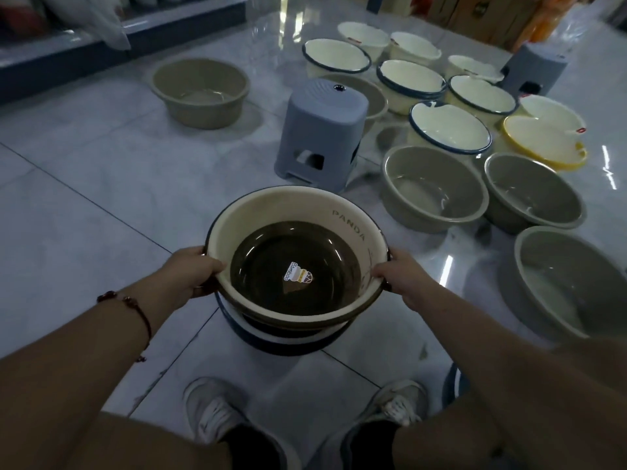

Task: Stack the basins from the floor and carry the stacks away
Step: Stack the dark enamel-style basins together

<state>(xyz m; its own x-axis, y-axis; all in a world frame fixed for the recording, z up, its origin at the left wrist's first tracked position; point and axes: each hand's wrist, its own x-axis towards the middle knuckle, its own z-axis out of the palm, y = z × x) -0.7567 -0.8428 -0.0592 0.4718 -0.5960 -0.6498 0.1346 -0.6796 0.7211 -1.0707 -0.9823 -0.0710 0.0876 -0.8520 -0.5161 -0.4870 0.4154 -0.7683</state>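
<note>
Glossy floor tiles [84, 205] carry scattered basins ahead-right, while the left hand [195, 274] and right hand [398, 276] clamp opposite rims of the cream basin [339, 212], level and centred directly above the stack [288, 340] between them.

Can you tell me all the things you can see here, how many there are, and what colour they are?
Held stack of basins: one stack, cream basin with a dark bottom on top, blue and white ones under it; in front of the person.
Beige basin: one, alone at far left by the shelf.
Grey-beige basins: at least three, on the floor at right.
Cream basins with blue rims: about four, behind those.
Yellow basin: one, far right.
White basins: several, at the back.
Stools: two, grey-blue, middle and back right.
Shoes: two, pale, at the bottom.
Left hand: grips the top rim's left side.
Right hand: grips the right side.
</note>
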